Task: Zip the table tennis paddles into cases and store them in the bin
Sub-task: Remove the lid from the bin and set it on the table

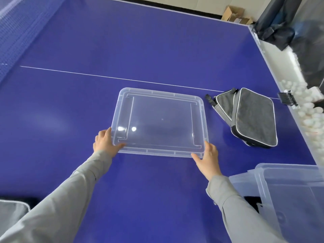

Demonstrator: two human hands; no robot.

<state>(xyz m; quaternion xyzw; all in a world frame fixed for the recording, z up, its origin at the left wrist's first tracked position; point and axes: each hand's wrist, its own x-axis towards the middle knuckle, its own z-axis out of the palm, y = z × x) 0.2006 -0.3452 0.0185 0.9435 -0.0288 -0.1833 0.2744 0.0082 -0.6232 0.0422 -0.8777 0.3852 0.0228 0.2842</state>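
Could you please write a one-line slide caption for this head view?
Both hands hold a clear bin lid over the blue table, beside two grey paddle cases.

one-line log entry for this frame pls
left hand: holds lid | right hand: holds lid | two paddle cases on table | bin open

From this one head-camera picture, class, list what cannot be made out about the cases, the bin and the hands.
- Two grey fabric cases: closed flaps hide any paddles; zips too small.
- Clear plastic bin: cut off by the right and bottom edges.
- Third grey case: cut off at the bottom-left corner.
- Left hand, right hand: fingertips hidden under the clear plastic lid.
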